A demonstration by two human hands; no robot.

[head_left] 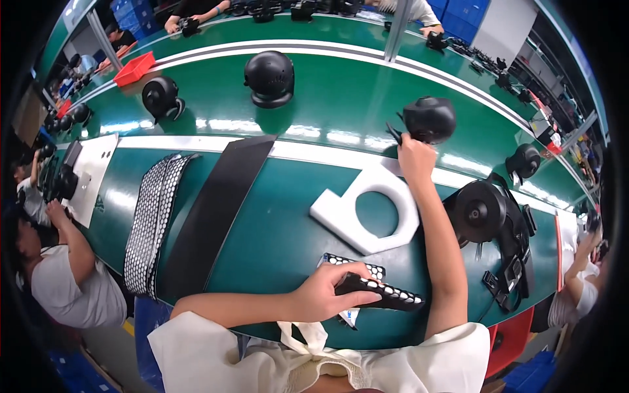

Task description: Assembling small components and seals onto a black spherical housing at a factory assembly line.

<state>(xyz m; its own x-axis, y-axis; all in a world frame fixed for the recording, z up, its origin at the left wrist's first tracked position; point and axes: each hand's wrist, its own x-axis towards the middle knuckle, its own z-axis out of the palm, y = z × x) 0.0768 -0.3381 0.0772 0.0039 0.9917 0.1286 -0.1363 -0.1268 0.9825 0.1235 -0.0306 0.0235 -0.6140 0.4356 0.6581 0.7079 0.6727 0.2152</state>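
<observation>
While the left hand (325,293) pinches a black strip of white dot stickers (383,293) near the body edge of the green table (275,223), thumb under and fingers curled over it, the right hand (415,157) reaches far forward and closes around the black round fan unit (430,118), probably to pull it closer. Between both hands lies a white foam cradle (367,209) with a round hole, which seems shaped to seat such a unit. Left of the left hand lie a long black mat (216,209) and more dotted sticker strips (152,219), kept within reach. Right of the right forearm stands another black fan assembly (481,213)
</observation>
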